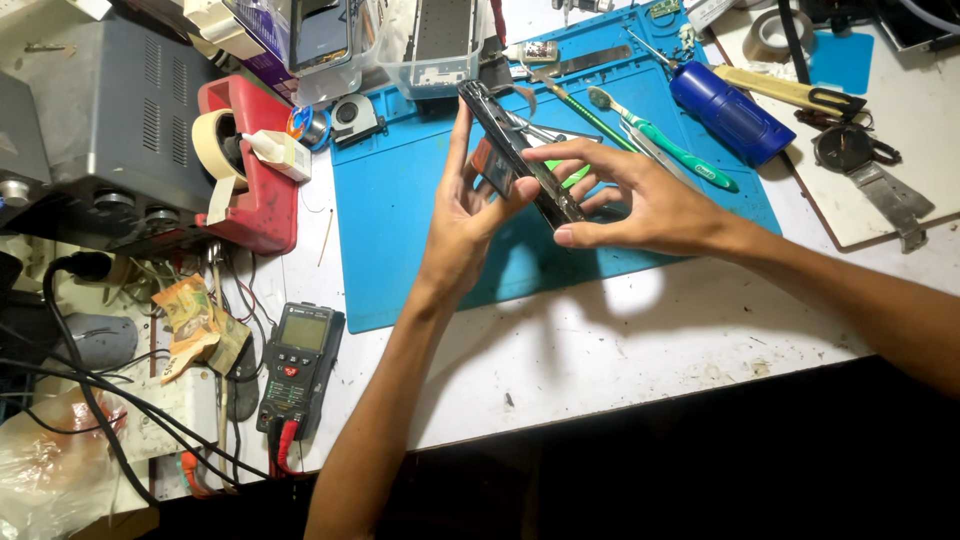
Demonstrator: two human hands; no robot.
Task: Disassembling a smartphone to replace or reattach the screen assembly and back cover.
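My left hand (462, 220) and my right hand (630, 200) both hold a dark, slim phone (515, 150) on edge above a blue work mat (400, 220). The left hand's fingers run up the phone's back and its thumb presses the near side. From the right, the other hand's spread fingers and thumb pinch the phone's lower end. The phone's inside is partly visible between the hands.
On the mat lie a green toothbrush (665, 140), tweezers, a metal ruler (585, 63) and a blue bottle (730, 115). A red tape dispenser (250, 170) and a grey power unit (110, 110) stand at left. A multimeter (300, 360) lies near the table's front edge.
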